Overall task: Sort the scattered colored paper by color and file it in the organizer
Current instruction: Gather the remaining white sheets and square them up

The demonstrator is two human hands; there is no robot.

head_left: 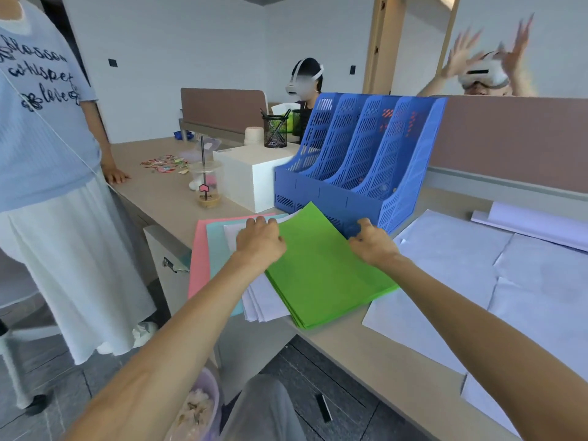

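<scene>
Step in hand: gathering the green stack (321,268), which lies on the desk (165,198) before the blue organizer (366,154). The left hand (259,241) and right hand (372,241) curl their fingers around opposite edges. Next move: lift the stack level and insert it into one compartment.

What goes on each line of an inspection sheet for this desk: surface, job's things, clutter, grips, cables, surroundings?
Surface: beige desk, big white sheets on its right.
Job's things: green stack atop white pile, light blue sheet and pink sheet; blue organizer behind, red showing through its slots.
Clutter: white box, drink cup, pen pot, colourful scraps.
Grips: left hand and right hand each hold a side of the green stack.
Cables: nothing seen.
Surroundings: standing person at left; two seated people in headsets behind.
</scene>
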